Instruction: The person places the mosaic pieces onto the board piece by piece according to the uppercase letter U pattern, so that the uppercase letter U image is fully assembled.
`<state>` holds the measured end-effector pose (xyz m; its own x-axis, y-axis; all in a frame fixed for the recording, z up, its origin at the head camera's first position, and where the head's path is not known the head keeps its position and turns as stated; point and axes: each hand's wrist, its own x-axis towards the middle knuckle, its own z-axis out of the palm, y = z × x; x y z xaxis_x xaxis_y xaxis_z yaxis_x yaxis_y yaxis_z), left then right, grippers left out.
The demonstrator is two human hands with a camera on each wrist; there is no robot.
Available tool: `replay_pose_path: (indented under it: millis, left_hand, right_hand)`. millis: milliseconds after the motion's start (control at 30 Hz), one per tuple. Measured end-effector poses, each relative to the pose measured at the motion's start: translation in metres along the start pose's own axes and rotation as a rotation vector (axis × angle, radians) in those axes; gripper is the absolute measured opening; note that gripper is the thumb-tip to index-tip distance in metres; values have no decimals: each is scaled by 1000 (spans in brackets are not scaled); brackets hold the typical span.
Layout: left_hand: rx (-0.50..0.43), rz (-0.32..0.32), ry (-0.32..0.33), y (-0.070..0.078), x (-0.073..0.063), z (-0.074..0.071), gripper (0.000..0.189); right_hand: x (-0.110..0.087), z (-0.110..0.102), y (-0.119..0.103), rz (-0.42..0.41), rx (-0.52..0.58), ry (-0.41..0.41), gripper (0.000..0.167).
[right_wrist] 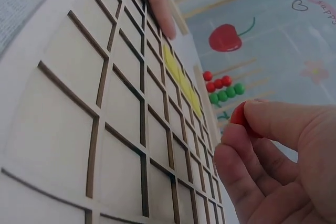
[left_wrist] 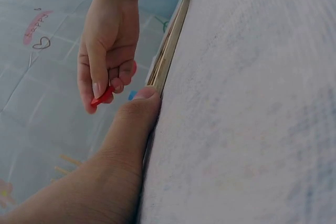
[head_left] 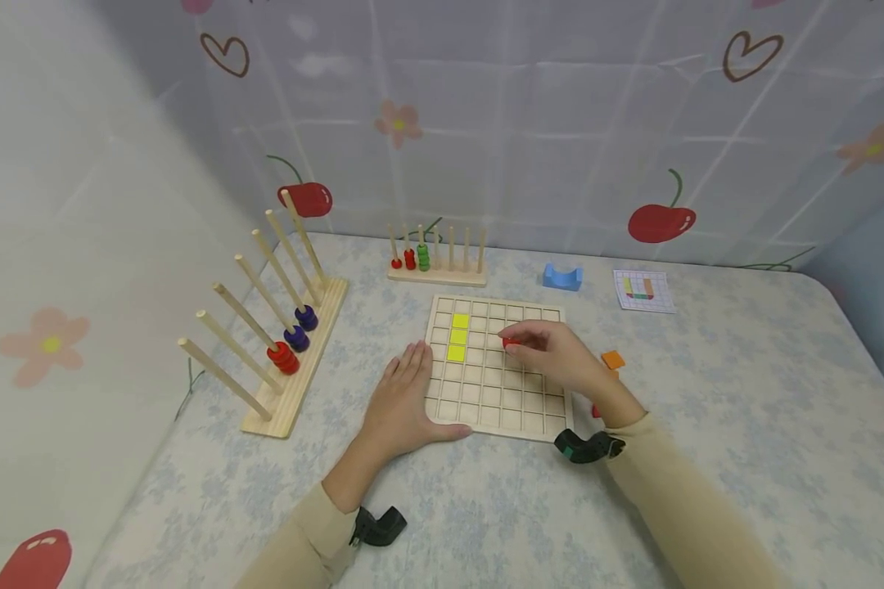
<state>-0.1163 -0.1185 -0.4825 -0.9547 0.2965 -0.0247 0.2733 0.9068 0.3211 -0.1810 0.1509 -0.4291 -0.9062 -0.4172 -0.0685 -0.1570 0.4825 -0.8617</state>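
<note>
A square wooden grid board (head_left: 494, 433) lies on the table, with three yellow square tiles (head_left: 457, 336) set one below another in a column toward its left. My left hand (head_left: 403, 409) rests at the board's lower left corner, fingers straight along the left edge and thumb at the front edge. Over the right part of the grid, my right hand (head_left: 552, 353) pinches a small red piece (right_wrist: 242, 119) between thumb and fingers. In the left wrist view this red piece (left_wrist: 103, 96) looks thin and is held off the grid, partly covered by the fingers.
Orange tiles (head_left: 613, 360) and a red piece (head_left: 597, 411) lie right of the board, partly behind the right wrist. Behind stand a small peg rack (head_left: 438, 276) with beads, a blue curved block (head_left: 562, 278) and a pattern card (head_left: 644, 292). A larger peg rack (head_left: 295, 409) stands left.
</note>
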Motion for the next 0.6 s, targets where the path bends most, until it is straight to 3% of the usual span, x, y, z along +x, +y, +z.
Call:
replay_pose_path:
  millis: [233, 600]
  left_hand:
    - [9, -1, -7, -1, 1, 1, 140]
    - [16, 12, 14, -1, 0, 0, 140]
  right_hand:
    - [8, 8, -4, 35, 66, -12, 26]
    - [24, 32, -17, -18, -75, -61, 17]
